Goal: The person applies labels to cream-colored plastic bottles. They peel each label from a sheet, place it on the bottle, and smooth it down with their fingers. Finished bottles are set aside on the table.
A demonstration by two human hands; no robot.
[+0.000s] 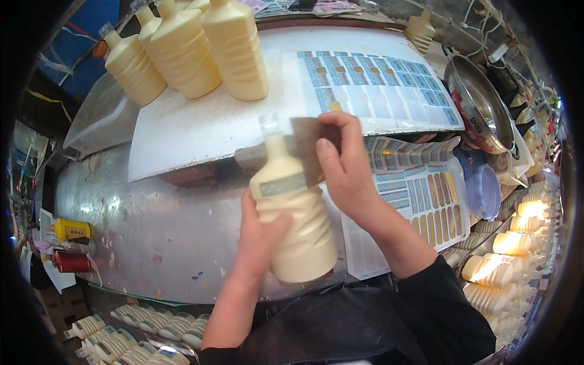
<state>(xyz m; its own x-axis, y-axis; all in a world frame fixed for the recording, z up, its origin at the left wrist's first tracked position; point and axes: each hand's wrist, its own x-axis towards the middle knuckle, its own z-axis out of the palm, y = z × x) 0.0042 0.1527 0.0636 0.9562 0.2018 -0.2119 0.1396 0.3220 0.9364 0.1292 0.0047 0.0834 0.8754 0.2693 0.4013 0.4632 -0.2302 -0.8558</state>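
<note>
A cream plastic bottle (pixel 301 243) with a ribbed body and clear threaded neck is tilted slightly in front of me. My left hand (pixel 258 234) grips it low on its left side, thumb across the front. Across its shoulder runs a greyish-blue label strip (pixel 283 185). My right hand (pixel 347 161) pinches a thin, flat brown piece (pixel 309 137) between thumb and fingers, beside the bottle's upper right; motion blurs it, so its material is unclear. Behind the bottle's neck, a grey-brown block or cloth (pixel 248 160) shows at the white board's edge, partly hidden.
Several unlabelled cream bottles (pixel 234 55) stand on the white board (pixel 182 137). Printed label sheets (pixel 371 79) lie on it, and more sheets (pixel 420 207) hang at right. A steel pan (pixel 480 91) and purple tub (pixel 483 191) sit right. Rows of bottles (pixel 496 267) lie below.
</note>
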